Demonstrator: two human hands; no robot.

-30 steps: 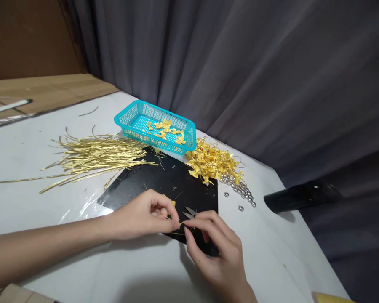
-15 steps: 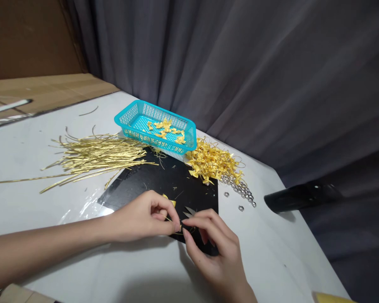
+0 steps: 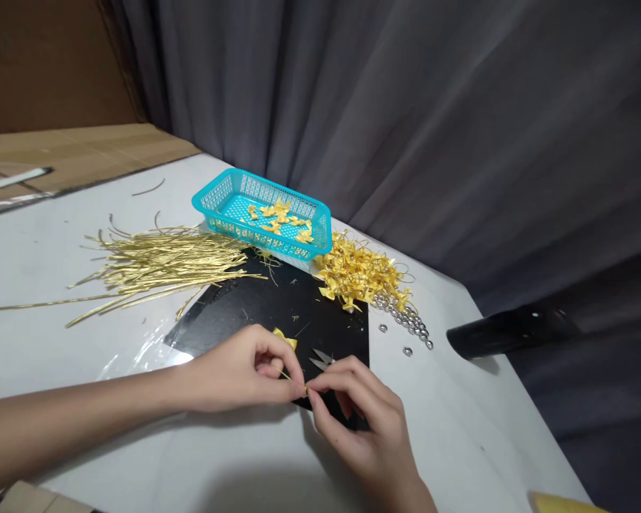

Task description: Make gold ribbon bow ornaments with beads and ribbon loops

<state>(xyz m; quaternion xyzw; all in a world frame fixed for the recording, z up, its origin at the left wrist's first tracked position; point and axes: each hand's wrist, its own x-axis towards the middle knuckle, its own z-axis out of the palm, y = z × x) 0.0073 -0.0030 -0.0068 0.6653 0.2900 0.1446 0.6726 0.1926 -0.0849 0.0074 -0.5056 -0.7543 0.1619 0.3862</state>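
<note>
Cord [image 3: 280, 372], thin and gold, running between hands above black mat [image 3: 278, 299]. Left hand [image 3: 248, 367], forearm stretching in from left edge, pinching cord between thumb and forefinger. Right hand [image 3: 371, 417], angling up from lower right, fingers curling, thumb and forefinger pinching cord at left fingertips. Scissors [image 3: 322, 359] lying or hanging beside right fingers, hold unclear; yellow ribbon piece [image 3: 285, 339] showing behind left hand.

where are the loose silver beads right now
In the head view, the silver beads lie on the white table, right of the black mat, beside the yellow bow pile.
</note>
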